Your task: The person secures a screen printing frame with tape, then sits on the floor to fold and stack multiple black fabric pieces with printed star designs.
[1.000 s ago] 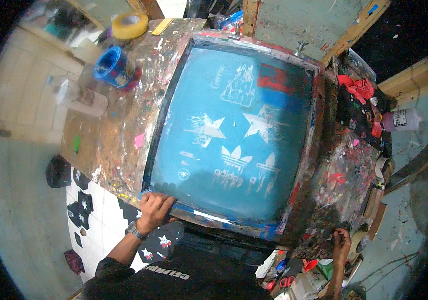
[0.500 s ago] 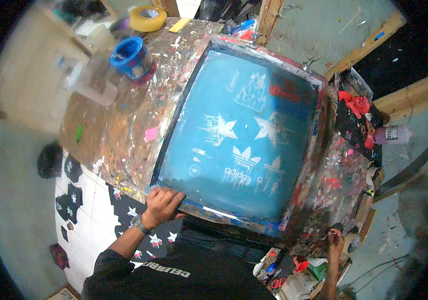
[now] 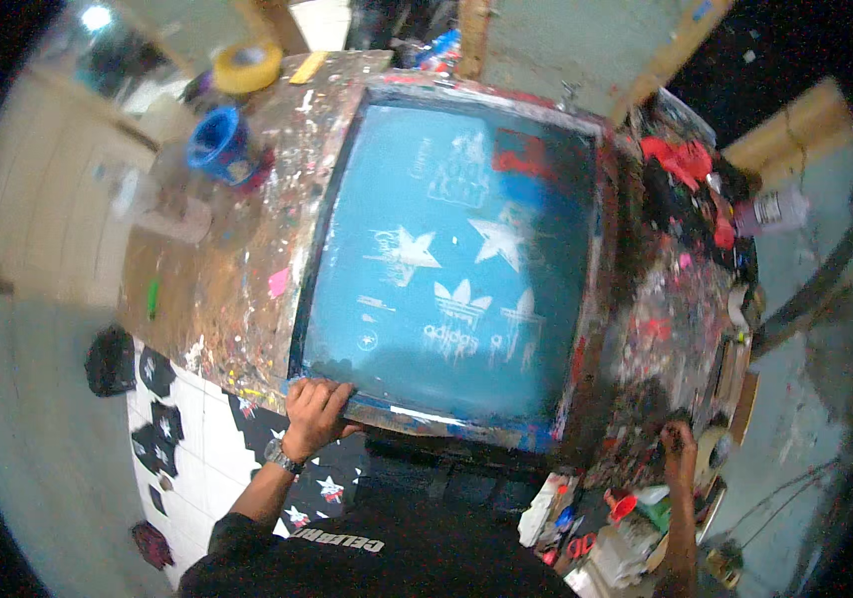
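Observation:
A screen-printing frame [image 3: 571,399] with blue-green mesh [image 3: 407,319] lies on the paint-spattered table [image 3: 237,289]. White star and leaf-shaped designs show in the mesh, with a red and blue patch at its far right. My left hand [image 3: 317,411], a watch on its wrist, is closed over the frame's near left corner, thumb hidden at the edge. Off to the right, my right hand [image 3: 679,439] is over the table's near right part. Its fingers are curled together around a dark spot; what they hold, if anything, cannot be made out.
A blue paint tub [image 3: 219,147], a yellow tape roll [image 3: 247,68] and a clear container [image 3: 182,216] stand at the far left. Red cloth scraps [image 3: 678,159] and a pinkish bottle [image 3: 773,211] lie far right. Dark printed pieces [image 3: 330,483] lie on the floor.
The whole view has shifted, putting the frame further left in the picture. My left hand keeps its hold on the corner. My right hand appears slightly further in over the table.

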The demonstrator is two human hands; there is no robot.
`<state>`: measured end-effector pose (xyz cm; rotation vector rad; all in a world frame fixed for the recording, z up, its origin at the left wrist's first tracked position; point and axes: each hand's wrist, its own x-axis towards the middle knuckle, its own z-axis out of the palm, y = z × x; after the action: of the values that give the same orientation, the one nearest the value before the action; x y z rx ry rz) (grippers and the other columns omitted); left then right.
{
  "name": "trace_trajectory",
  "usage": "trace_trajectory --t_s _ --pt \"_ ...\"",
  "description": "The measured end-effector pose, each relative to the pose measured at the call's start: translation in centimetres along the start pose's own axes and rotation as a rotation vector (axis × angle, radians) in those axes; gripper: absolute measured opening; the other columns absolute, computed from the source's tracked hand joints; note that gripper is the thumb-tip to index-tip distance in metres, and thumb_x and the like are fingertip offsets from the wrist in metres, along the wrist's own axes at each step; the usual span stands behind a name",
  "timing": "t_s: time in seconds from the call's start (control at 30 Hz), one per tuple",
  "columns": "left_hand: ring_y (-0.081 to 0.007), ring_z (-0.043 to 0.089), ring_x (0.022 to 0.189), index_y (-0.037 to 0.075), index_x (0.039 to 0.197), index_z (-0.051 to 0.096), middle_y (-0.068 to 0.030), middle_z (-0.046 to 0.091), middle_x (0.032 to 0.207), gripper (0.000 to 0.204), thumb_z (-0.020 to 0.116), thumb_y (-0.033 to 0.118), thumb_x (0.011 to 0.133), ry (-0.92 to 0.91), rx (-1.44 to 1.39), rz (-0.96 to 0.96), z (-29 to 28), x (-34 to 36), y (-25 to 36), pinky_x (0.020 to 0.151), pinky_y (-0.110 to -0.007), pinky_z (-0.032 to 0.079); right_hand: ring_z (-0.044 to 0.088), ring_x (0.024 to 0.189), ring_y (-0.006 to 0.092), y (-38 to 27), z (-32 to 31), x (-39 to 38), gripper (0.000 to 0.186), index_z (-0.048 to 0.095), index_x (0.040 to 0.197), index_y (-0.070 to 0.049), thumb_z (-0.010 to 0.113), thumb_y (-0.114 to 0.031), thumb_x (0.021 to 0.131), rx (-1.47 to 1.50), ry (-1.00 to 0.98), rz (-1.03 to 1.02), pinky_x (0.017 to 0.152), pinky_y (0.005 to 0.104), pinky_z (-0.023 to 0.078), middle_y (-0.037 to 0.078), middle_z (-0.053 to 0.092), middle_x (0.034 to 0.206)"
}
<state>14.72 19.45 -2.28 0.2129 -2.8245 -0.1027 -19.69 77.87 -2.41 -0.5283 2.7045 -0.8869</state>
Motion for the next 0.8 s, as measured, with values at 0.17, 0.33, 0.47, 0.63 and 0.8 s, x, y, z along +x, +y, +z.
trace_trajectory --t_s 0.17,0.33,0.47,0.63,0.8 --pt "-0.0266 0.058 0.083 0.009 0.116 0.065 -0.0078 0.060 0.092 0.069 0.066 0.066 0.076 0.025 -0.022 0.025 0.2 0.0 0.2 0.080 -0.042 0.043 0.052 0.082 0.0114 -0.5 0.3 1.0 0.012 0.059 0.099 -0.005 0.067 -0.012 0.095 -0.019 0.042 0.051 0.078 0.0271 0.044 0.002 0.059 0.086" --pt "-0.0311 0.056 0.083 0.009 0.113 0.065 -0.0106 0.056 0.088 0.067 0.057 0.068 0.084 0.088 -0.063 -0.010 0.7 1.0 1.0 0.079 -0.045 0.043 0.055 0.072 0.0104 -1.8 -3.0 3.7 0.027 0.056 0.101 -0.011 0.078 -0.017 0.087 0.216 -0.138 0.300 0.065 0.0273 0.047 0.000 0.058 0.083" --pt "-0.0315 0.056 0.085 0.010 0.115 0.064 -0.0104 0.056 0.087 0.065 0.068 0.063 0.078 0.076 -0.058 -0.025 0.7 1.5 1.0 0.082 -0.046 0.044 0.054 0.068 0.0106 1.1 -3.2 4.8 0.034 0.053 0.097 -0.012 0.083 -0.020 0.083 0.038 -0.167 0.246 0.058 0.0276 0.047 0.001 0.057 0.080" --pt "-0.0291 0.059 0.087 0.010 0.114 0.064 -0.0081 0.060 0.092 0.064 0.077 0.055 0.071 0.008 0.003 -0.041 -0.3 0.9 0.6 0.087 -0.045 0.044 0.058 0.076 0.0187 1.3 -2.8 4.0 0.032 0.057 0.088 -0.009 0.081 -0.031 0.084 -0.132 -0.183 0.062 0.070 0.0353 0.048 0.004 0.060 0.081" --pt "-0.0311 0.059 0.090 0.011 0.114 0.065 -0.0103 0.062 0.098 0.071 0.065 0.071 0.076 0.022 0.029 -0.018 1.1 -1.2 -0.5 0.086 -0.049 0.043 0.057 0.071 0.0163 -3.5 -3.1 4.8 0.032 0.058 0.082 -0.007 0.081 -0.028 0.084 -0.151 -0.329 0.175 0.065 0.0355 0.046 0.004 0.060 0.072"
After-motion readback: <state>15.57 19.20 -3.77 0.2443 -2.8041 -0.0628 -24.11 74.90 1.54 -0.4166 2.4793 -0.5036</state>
